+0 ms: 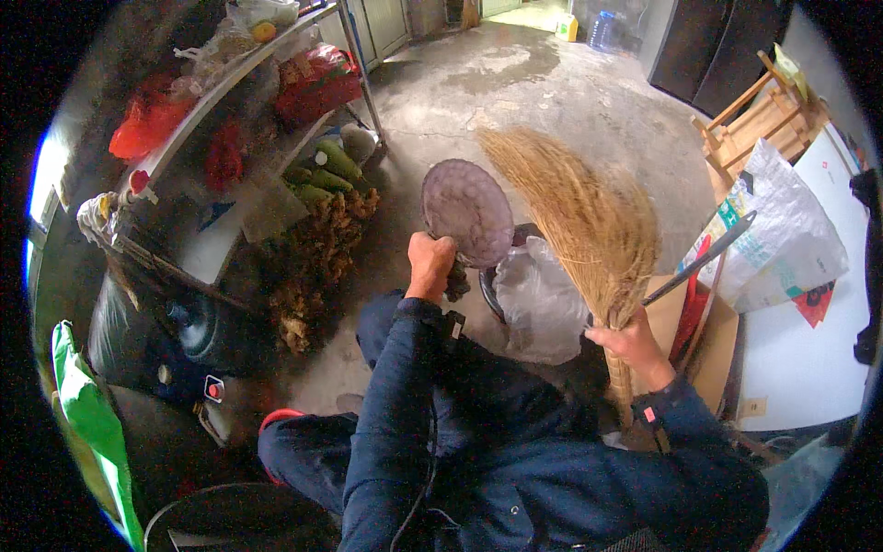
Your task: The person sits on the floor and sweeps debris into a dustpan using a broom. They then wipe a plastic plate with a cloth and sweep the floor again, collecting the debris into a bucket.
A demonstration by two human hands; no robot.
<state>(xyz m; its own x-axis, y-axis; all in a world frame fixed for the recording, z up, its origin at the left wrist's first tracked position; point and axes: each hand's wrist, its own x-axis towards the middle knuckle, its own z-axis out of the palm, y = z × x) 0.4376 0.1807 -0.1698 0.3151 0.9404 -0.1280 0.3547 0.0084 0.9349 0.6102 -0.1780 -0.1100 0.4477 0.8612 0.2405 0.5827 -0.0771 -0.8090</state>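
Note:
My left hand (431, 268) grips the near edge of a round mauve lid-like disc (469, 212). Its mottled face is turned up, and the picture does not settle exactly what it is. Just below that hand is a small dark clump, partly hidden by it. A straw broom (576, 214) is held upright in my right hand (631, 345), which wraps the bound base of the bristles; the bristles fan up and to the left. Between the hands, lower down, stands a dark-rimmed bin with a translucent plastic liner (541, 300).
At left, a metal shelf (241, 58) holds red bags and green vegetables (331, 169). A cardboard box (707, 345) with a dark rod stands at right, near a white woven sack (779, 234) and a wooden chair (759, 124). Concrete floor (441, 96) extends ahead.

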